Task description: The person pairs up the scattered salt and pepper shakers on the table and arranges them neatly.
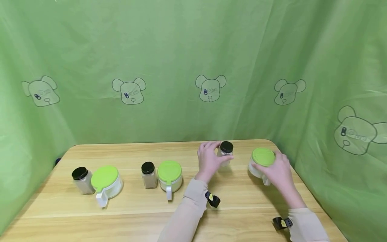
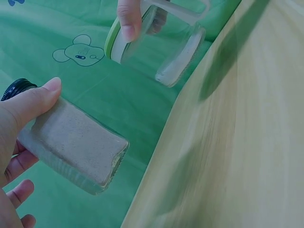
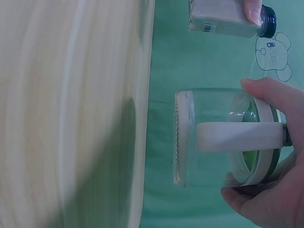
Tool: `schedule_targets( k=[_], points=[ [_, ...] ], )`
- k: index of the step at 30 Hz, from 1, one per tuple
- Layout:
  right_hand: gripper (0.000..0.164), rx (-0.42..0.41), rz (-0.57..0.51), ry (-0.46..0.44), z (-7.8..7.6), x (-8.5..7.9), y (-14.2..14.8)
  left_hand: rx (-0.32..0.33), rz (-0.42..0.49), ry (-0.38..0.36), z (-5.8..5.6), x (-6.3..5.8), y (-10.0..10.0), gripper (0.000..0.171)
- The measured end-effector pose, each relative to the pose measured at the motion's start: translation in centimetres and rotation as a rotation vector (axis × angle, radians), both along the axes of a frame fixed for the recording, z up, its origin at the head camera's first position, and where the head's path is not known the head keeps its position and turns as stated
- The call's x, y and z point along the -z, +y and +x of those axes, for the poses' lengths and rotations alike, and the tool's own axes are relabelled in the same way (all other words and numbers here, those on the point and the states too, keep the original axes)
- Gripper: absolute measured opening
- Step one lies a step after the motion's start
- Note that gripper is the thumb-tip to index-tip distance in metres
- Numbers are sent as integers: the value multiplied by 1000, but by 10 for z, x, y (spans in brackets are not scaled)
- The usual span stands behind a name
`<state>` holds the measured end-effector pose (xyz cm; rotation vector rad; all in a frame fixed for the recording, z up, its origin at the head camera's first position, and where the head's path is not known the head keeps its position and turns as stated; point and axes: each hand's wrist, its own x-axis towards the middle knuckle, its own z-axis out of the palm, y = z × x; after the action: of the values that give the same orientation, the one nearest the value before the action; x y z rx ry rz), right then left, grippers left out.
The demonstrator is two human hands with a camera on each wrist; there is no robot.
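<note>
Between thumb and fingers, my left hand (image 1: 209,160) grips a square glass jar with a black lid (image 2: 76,137), filled with greyish powder. The jar hangs above the tabletop in the left wrist view. My right hand (image 1: 279,169) holds a round clear glass seasoning pot (image 3: 213,104) near its top, thumb and fingers on opposite sides of the rim. This pot has a green lid (image 1: 263,157) and a white handle (image 3: 237,137); a white layer lies at its bottom. It too is raised off the wood, its shadow falling on the table.
On the wooden table (image 1: 121,222), a black-lidded jar (image 1: 149,176) stands beside a green-lidded pot (image 1: 170,174) near the middle. Another black-lidded jar (image 1: 83,181) and green-lidded pot (image 1: 106,181) sit side by side at the left. A green curtain (image 1: 169,117) surrounds the table's back and sides.
</note>
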<state>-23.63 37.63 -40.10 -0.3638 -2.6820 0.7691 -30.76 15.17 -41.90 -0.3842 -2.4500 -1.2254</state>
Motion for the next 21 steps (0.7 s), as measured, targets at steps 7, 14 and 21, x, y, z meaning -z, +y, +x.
schedule_targets(
  k=[7, 14, 21],
  points=[
    [106, -22, 2, 7, 1, -2, -5, 4, -2, -22, 7, 1, -5, 72],
    [108, -42, -11, 0, 3, -3, -11, 13, 9, -31, 12, 1, -8, 73],
    [107, -61, -3, 15, 4, -5, -17, 4, 14, -36, 18, 2, -12, 75]
  ],
)
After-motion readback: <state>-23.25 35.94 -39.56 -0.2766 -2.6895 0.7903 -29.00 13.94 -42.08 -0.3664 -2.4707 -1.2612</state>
